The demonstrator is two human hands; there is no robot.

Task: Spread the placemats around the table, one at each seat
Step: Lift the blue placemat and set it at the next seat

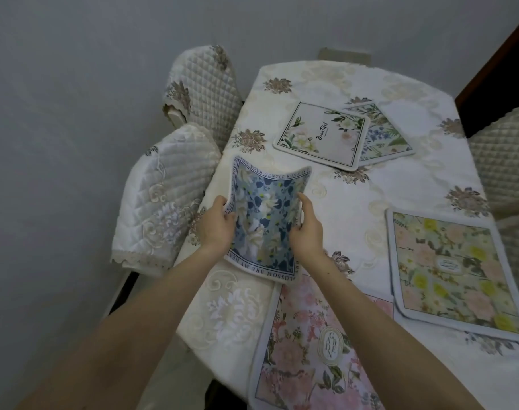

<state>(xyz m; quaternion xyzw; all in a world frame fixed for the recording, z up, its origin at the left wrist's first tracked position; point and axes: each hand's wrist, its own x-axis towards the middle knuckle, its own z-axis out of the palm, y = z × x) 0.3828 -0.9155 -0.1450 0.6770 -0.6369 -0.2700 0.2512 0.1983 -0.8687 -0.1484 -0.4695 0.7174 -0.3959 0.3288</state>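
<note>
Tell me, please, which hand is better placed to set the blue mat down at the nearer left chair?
Left, probably. The left hand grips the blue mat on the edge nearest that chair; the right hand holds the far edge.

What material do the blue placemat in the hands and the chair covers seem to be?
Blue placemat: probably soft printed fabric or foam, matte; it bows between both hands.
Chair covers: quilted, slightly shiny cloth, likely satin-like, with diamond stitching and a lace hem.

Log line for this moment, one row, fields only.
step: placing blue mat | left hand: gripping mat | right hand: gripping mat | on table: four mats, two overlapping
</note>
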